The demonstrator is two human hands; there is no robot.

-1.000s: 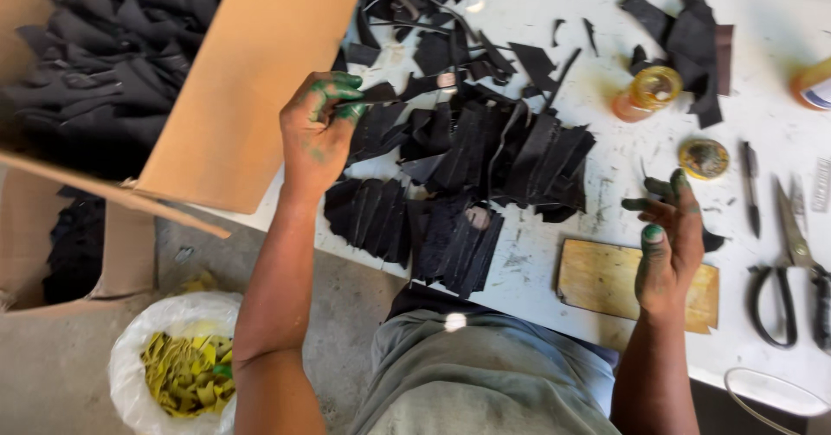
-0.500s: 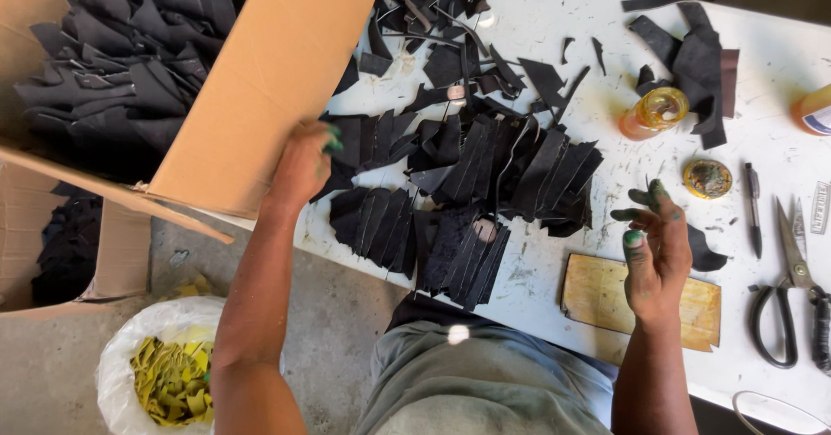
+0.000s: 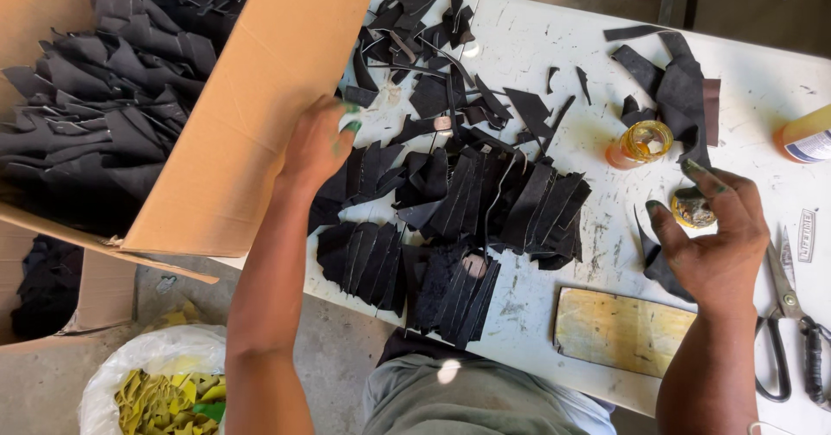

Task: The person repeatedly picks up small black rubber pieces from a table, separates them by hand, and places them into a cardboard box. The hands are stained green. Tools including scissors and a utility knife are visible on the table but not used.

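Note:
My left hand (image 3: 317, 145), its fingertips stained green, rests at the left edge of the white table (image 3: 554, 45), against the flap of a large cardboard box (image 3: 251, 123); it touches black leather pieces (image 3: 450, 227) that lie fanned out in rows across the table. Whether it grips one I cannot tell. My right hand (image 3: 714, 240) hovers half-curled over the table's right side, fingers apart, holding nothing. Just beyond its fingertips sits a small round glue-crusted lid (image 3: 692, 210).
The box holds several black cut pieces (image 3: 104, 123). A yellowed board (image 3: 623, 331) lies near the front edge, scissors (image 3: 792, 314) at the right. An open amber jar (image 3: 642, 143), an orange bottle (image 3: 807, 136) and dark scraps (image 3: 675, 80) sit farther back. A white bag of yellow offcuts (image 3: 160, 396) stands on the floor.
My left hand has come down from the box flap toward the black pieces at the table's edge. My right hand has lifted and curled slightly beside the small lid.

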